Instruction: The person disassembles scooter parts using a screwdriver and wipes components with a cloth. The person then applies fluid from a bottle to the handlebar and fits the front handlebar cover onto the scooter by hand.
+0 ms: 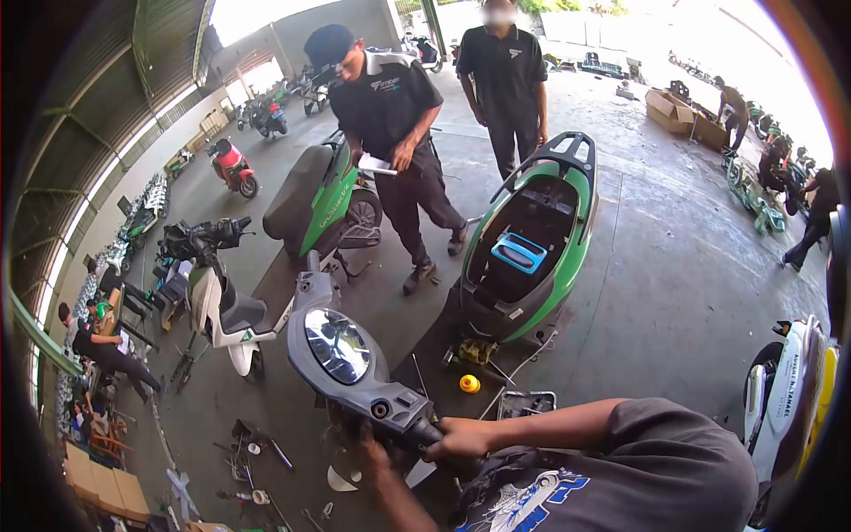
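A grey scooter handlebar cover with a round headlight stands in front of me, tilted across the lower middle. My right hand, reaching in from the right, is wrapped round the black handlebar grip at its near end. Below the cover, my left hand reaches up against its underside; the fingers are mostly hidden there. A green scooter body with its seat off is beyond my right arm, and a blue-rimmed tray-like part lies in its open compartment.
A yellow round item, a dark tray and scattered tools lie on the floor. One person holds papers beside a green scooter; another person stands behind. A white scooter stands left, a white-and-yellow one right.
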